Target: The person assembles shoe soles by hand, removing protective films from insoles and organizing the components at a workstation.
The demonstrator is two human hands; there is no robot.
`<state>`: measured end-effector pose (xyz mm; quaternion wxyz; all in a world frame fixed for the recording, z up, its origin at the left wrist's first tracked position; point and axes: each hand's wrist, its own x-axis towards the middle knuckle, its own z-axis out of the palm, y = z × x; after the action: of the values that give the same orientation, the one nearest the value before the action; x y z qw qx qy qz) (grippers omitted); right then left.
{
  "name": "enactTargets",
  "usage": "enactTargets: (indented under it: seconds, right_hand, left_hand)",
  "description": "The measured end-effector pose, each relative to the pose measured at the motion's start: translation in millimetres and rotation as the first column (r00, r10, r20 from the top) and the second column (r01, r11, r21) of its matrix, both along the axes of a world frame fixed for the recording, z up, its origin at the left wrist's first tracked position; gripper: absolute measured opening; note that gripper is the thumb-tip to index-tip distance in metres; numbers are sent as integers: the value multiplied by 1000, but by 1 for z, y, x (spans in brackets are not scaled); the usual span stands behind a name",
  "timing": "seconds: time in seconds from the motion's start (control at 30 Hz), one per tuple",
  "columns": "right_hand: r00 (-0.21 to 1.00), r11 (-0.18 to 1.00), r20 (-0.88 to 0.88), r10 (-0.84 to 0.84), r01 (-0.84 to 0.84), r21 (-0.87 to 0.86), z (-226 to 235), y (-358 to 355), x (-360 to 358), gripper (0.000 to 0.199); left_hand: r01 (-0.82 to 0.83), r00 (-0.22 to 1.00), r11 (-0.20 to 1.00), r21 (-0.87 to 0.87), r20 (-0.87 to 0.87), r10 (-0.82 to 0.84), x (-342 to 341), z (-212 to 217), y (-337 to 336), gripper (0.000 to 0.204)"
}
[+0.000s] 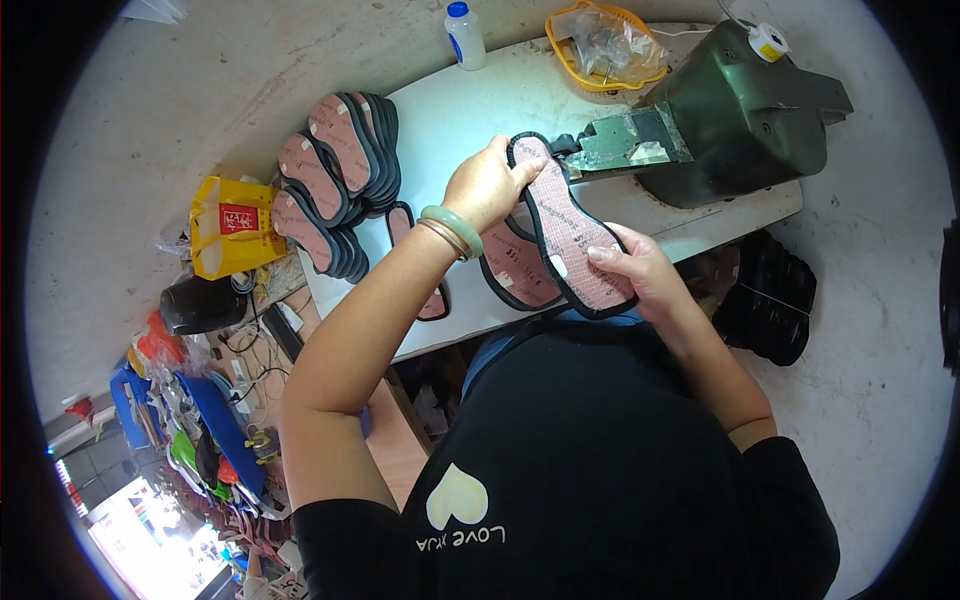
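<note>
A pink shoe insole [568, 225] with a black bound edge is held tilted above the white table, between both my hands. My left hand [487, 185] pinches its far, narrower end, close to the working head of a dark green machine [735, 120]. At the near, wider end, my right hand [640, 268] grips the edge with the thumb lying on the pink face. Beneath it another pink insole [522, 268] rests on the table, partly covered. One more insole [432, 303] lies left of it, partly hidden behind my left forearm.
Stacked pink insoles [340, 145] stand at the table's left. A white bottle with a blue cap [466, 38] and a yellow basket of plastic bags [560, 50] stand at the far side. A yellow bag [207, 235] is beyond the left edge; a tied black bundle [770, 305] sits below right.
</note>
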<state>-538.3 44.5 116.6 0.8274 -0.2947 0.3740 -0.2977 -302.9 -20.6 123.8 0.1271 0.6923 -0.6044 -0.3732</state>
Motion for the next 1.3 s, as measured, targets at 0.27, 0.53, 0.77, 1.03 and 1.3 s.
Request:
enactTargets:
  seconds: [0.27, 0.53, 0.77, 1.03, 1.3]
  right_hand:
    - [995, 993, -80, -64, 55, -109, -23, -26, 4, 27]
    - [988, 981, -129, -87, 62, -184, -41, -39, 11, 24]
    - [998, 990, 0, 58, -58, -127, -55, -25, 46, 26]
    - [997, 911, 57, 61, -32, -412, -1, -26, 88, 56]
    - [979, 920, 180, 94, -16, -392, 29, -11, 140, 20]
  left_hand:
    - [-83, 996, 991, -107, 4, 84, 9, -14, -20, 59]
    - [-184, 981, 966, -179, -99, 169, 25, -42, -44, 57]
    - [-304, 216, 934, 186, -942, 257, 33, -38, -18, 30]
    - [-323, 698, 889, -325, -716, -8, 33, 12, 81, 18]
    - [-312, 858, 792, -524, -513, -1, 19, -2, 121, 28]
